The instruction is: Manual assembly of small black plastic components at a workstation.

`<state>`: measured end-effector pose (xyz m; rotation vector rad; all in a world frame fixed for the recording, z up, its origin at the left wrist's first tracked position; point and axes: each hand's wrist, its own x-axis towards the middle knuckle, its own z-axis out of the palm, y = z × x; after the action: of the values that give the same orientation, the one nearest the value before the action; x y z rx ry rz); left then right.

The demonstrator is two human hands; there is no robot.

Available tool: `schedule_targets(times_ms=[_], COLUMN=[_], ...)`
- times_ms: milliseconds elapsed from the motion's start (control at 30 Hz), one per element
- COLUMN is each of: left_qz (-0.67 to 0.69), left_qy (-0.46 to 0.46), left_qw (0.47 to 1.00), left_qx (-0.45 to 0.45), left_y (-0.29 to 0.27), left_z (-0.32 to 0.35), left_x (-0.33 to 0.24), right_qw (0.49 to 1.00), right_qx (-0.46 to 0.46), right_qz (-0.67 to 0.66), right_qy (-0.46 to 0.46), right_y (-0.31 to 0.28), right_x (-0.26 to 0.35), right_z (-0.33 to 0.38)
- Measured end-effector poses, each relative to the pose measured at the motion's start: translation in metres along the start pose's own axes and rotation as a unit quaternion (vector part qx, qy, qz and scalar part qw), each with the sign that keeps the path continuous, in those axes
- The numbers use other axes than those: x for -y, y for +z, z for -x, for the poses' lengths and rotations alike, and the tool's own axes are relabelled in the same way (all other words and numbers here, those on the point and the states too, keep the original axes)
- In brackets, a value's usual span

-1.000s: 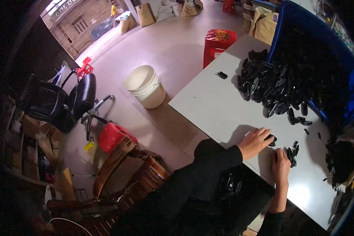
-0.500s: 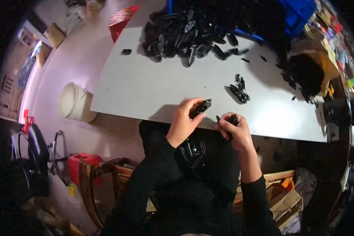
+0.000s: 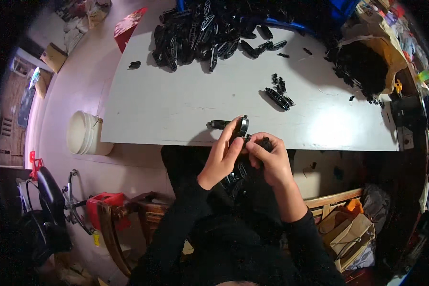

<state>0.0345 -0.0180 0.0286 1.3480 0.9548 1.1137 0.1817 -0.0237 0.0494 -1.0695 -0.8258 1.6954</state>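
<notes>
My left hand [image 3: 223,155] grips a black plastic part [image 3: 242,127] at the near edge of the white table [image 3: 176,102]. My right hand [image 3: 268,157] meets it from the right, fingers pinched on a small black piece [image 3: 265,141] against that part. Both hands hover just over the table's front edge, above my lap, where more black pieces [image 3: 236,176] lie. A short black piece [image 3: 216,124] rests on the table just left of my left hand. A small cluster of black parts [image 3: 280,95] lies beyond my hands.
A large heap of black parts [image 3: 205,33] covers the far side of the table. A brown bag of black pieces [image 3: 362,64] stands at the right. A white bucket [image 3: 83,133] sits on the floor left, a red stool [image 3: 105,205] and black chair [image 3: 45,209] nearby.
The view has swung so the table lies straight ahead. My hands have drawn back from the table surface to its near edge and come together on the black part.
</notes>
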Motion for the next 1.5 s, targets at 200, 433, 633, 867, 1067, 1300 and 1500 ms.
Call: schedule_targets(times_ms=[200,433,633,867,1067,1300,1500], left_qz=[-0.03,-0.05,-0.055,-0.249,-0.445,-0.573,-0.298], left_qy=[-0.015,0.038,-0.028,0.058,0.13,0.112,0.07], left_qw=[0.998,0.992,0.986,0.957,0.885,0.81,0.948], left_qx=[0.053,0.114,0.157,0.136,-0.05,-0.052,-0.089], left_y=[-0.002,0.006,0.01,-0.004,-0.027,-0.023,-0.022], left_z=[0.003,0.012,0.024,0.037,0.006,-0.024,-0.026], left_x=[-0.001,0.003,-0.007,0.004,-0.001,0.001,0.011], right_qw=[0.983,0.958,0.996,0.946,0.881,0.713,0.788], right_qx=[0.038,-0.032,-0.01,0.048,-0.129,-0.24,-0.251], right_qz=[0.171,0.239,0.087,0.291,0.397,0.612,0.487], right_qy=[-0.049,-0.153,0.012,-0.136,-0.223,-0.243,-0.279], right_y=[-0.002,-0.007,-0.013,-0.035,-0.062,-0.118,-0.131], right_x=[0.004,-0.003,-0.006,-0.045,0.018,0.035,0.035], right_z=[0.009,0.014,0.019,0.024,-0.015,-0.083,-0.08])
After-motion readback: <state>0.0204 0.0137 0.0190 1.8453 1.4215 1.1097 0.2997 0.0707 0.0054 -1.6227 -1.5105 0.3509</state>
